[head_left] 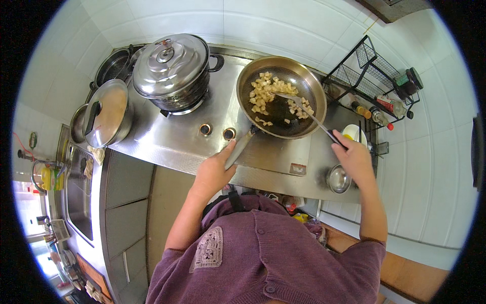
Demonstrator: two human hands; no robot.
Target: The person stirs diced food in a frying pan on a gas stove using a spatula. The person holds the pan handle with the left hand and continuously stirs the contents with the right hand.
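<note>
My left hand (216, 171) grips the grey handle of a frying pan (319, 81) on the stove. Small pale diced pieces of food (265, 91) lie in the pan with dark oil or liquid, mostly towards its upper left side. A metal spatula (321, 125) with a black handle is held in my right hand (355, 157), its blade down among the pieces near the pan's middle. Below and left of my right hand, a small metal bowl (339, 179) stands on the steel counter. A white dish (355, 133) with chopsticks is just beyond that hand.
A large lidded steel pot (178, 83) stands on the left burner, near two stove knobs (205, 129). Further left are a glass-lidded pan (110, 114) and a dark pan (114, 66). A black wire rack (366, 72) with bottles and a jar stands right. The sink (79, 193) is at far left.
</note>
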